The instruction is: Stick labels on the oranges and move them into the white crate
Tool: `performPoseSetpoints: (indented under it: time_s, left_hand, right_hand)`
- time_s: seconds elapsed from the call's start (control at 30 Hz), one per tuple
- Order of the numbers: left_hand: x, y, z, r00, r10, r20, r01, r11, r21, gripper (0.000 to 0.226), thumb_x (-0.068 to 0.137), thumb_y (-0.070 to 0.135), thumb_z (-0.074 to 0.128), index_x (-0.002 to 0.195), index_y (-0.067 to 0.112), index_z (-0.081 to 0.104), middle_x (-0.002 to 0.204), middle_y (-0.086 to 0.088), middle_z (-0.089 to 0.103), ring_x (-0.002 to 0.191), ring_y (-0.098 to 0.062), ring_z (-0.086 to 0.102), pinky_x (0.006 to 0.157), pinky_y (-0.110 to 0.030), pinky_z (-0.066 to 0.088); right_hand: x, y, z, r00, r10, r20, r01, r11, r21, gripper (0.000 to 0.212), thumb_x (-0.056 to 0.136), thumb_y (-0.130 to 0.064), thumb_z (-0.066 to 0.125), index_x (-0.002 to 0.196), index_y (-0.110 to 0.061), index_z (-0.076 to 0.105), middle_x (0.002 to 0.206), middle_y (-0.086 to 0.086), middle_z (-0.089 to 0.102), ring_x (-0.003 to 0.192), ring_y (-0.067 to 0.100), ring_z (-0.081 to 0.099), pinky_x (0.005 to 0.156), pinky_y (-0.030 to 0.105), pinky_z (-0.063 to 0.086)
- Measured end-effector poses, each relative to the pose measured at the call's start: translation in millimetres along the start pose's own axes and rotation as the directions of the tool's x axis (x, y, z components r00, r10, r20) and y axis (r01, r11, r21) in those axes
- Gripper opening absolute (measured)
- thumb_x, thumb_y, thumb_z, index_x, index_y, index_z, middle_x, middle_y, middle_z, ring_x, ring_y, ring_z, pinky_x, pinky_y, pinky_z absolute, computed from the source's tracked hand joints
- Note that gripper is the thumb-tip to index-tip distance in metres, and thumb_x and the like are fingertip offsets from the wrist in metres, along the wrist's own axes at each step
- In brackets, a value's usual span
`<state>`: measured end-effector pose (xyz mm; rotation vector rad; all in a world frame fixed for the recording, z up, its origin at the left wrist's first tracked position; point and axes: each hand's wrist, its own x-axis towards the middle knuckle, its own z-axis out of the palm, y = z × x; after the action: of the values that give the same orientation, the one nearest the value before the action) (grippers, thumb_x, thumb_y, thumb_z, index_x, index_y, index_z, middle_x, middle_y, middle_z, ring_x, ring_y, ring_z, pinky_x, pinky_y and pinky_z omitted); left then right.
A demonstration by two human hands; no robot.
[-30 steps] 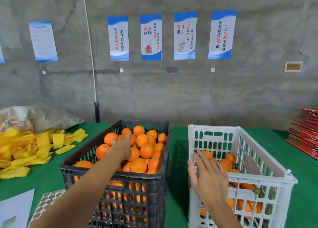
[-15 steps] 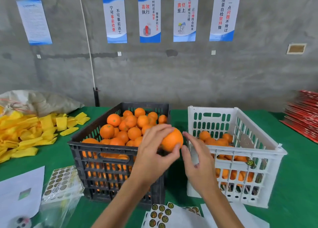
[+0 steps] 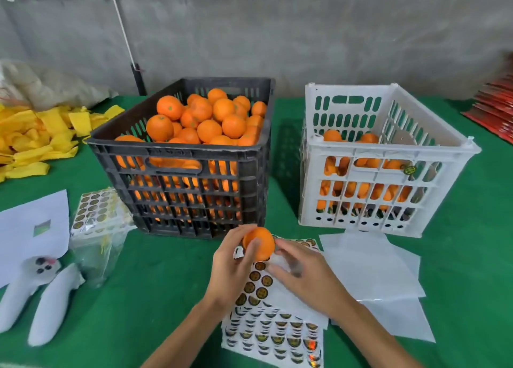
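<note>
One orange [image 3: 259,242] sits in my left hand [image 3: 231,267], thumb and fingers curled round it, just in front of the black crate [image 3: 180,156] and directly over the sticker sheets [image 3: 273,328] on the green bench [image 3: 144,278]. I judge it is held there, low and close to the sheets, so a label has only a short way to travel to the fruit. My right hand [image 3: 304,273] is beside the orange, on its right, fingers loosely bent over the top sheet; it is blurred, so I cannot tell whether it already pinches a label or is only reaching for one. The black crate is heaped with oranges that I take to be unlabelled. To its right stands the white crate [image 3: 388,156], well short of full, placed within easy reach of the right hand for the drop. More label sheets in a clear bag [image 3: 97,220] lie left of the black crate as spare stock, I suppose.
</note>
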<state>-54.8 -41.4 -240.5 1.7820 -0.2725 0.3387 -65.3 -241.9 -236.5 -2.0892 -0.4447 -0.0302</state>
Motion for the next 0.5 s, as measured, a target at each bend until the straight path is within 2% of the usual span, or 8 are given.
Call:
performPoseSetpoints:
  time_s: [0.07, 0.13, 0.23, 0.33, 0.5]
  left_hand:
    - [-3, -4, 0, 0.999, -0.033, -0.020, 0.032, 0.999, -0.032, 0.026, 0.103, 0.040, 0.063, 0.129, 0.040, 0.065, 0.130, 0.012, 0.065, 0.121, -0.014, 0.063, 0.085, -0.028, 0.061]
    - [-4, -7, 0, 0.998, -0.049, -0.050, 0.047, 0.998, -0.029, 0.027, 0.103, 0.040, 0.061, 0.130, 0.038, 0.064, 0.131, 0.011, 0.066, 0.122, -0.014, 0.063, 0.088, -0.022, 0.057]
    - [-6, -8, 1, 0.996, -0.064, -0.057, 0.062, 0.998, -0.025, 0.026, 0.105, 0.039, 0.057, 0.131, 0.036, 0.062, 0.131, 0.011, 0.065, 0.123, -0.015, 0.063, 0.088, -0.017, 0.054]
    - [-6, -10, 4, 0.999, -0.024, -0.036, 0.023, 0.999, -0.026, 0.025, 0.108, 0.033, 0.054, 0.132, 0.031, 0.060, 0.130, 0.008, 0.062, 0.122, -0.018, 0.061, 0.084, -0.013, 0.052]
    - [-6, -12, 7, 1.000, -0.008, -0.004, 0.008, 0.999, 0.041, 0.032, 0.107, 0.049, 0.049, 0.134, 0.034, 0.055, 0.132, 0.012, 0.057, 0.121, -0.017, 0.060, 0.081, -0.022, 0.057]
  right_hand:
    - [-6, 7, -1, 0.998, 0.028, 0.055, -0.029, 1.000, 0.007, 0.056, 0.079, -0.065, 0.078, 0.128, -0.039, 0.068, 0.133, -0.028, 0.061, 0.127, -0.002, 0.055, 0.109, 0.029, 0.045]
    - [-10, 14, -2, 0.994, -0.001, 0.112, 0.003, 1.000, -0.017, 0.055, 0.074, -0.067, 0.081, 0.119, -0.037, 0.073, 0.134, -0.030, 0.059, 0.131, 0.000, 0.052, 0.112, 0.029, 0.041]
    - [-12, 17, -3, 0.977, -0.047, 0.206, 0.079, 0.986, -0.148, 0.062, 0.076, -0.073, 0.075, 0.128, -0.041, 0.069, 0.142, -0.034, 0.049, 0.138, 0.000, 0.041, 0.114, 0.022, 0.032]
    - [-10, 16, 0, 0.969, -0.078, 0.234, 0.138, 0.957, -0.255, 0.056, 0.081, -0.072, 0.070, 0.129, -0.044, 0.068, 0.146, -0.036, 0.044, 0.138, -0.001, 0.036, 0.114, 0.019, 0.029]
    - [-6, 11, -1, 0.975, -0.077, 0.211, 0.130, 0.958, -0.254, 0.042, 0.086, -0.064, 0.068, 0.121, -0.041, 0.073, 0.139, -0.031, 0.052, 0.132, -0.001, 0.039, 0.113, 0.029, 0.032]
